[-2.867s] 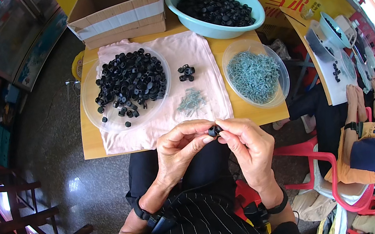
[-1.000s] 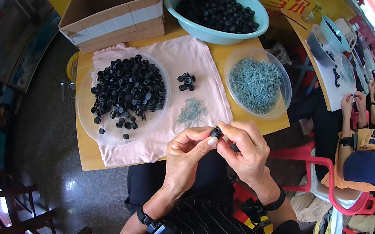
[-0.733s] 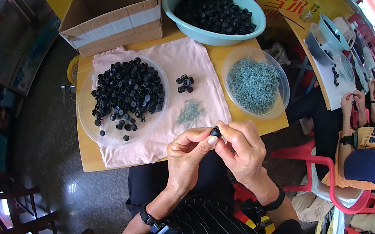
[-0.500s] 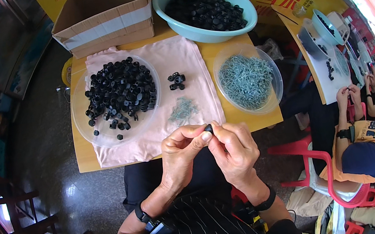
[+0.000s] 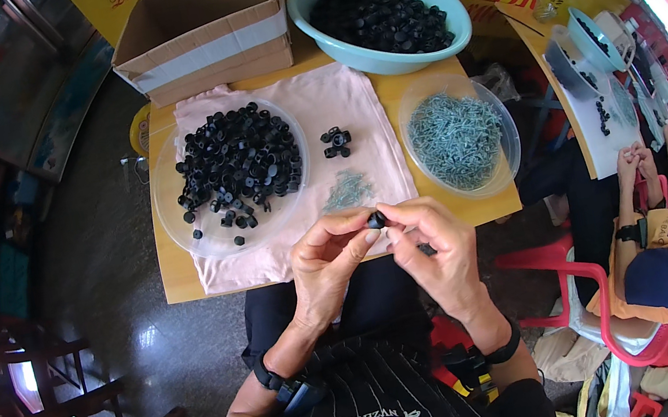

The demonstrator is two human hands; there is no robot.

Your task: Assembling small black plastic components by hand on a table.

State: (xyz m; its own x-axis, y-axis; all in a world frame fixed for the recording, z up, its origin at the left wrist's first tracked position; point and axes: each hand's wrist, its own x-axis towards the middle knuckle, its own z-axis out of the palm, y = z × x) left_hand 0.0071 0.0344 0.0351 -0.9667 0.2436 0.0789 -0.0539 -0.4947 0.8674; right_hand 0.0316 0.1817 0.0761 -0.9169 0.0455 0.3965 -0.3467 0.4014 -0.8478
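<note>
Over the near edge of the table, my left hand point(image 5: 327, 261) pinches a small black cap point(image 5: 376, 220) between thumb and fingers. My right hand point(image 5: 440, 250) meets it from the other side, its index fingertip against the cap and its thumb lower. A second black piece point(image 5: 427, 249) is tucked in the curled fingers of that hand. Beyond my hands, a small heap of silvery screws point(image 5: 347, 190) lies on the pink cloth point(image 5: 370, 135). Just behind it sits a little cluster of black caps point(image 5: 336, 142). Whether a screw is in the held cap is too small to tell.
Left on the cloth, a clear round tray point(image 5: 207, 247) bears many black caps. A clear bowl point(image 5: 512, 155) of screws stands right. Behind are a cardboard box point(image 5: 218, 55) and a pale green basin point(image 5: 332, 46) of caps. People work at another table on the right, near a red chair point(image 5: 605, 299).
The cap between my hands has been turned, and my right thumb has drawn away from it. A second black piece now shows in my right fingers. The whole view has shifted slightly.
</note>
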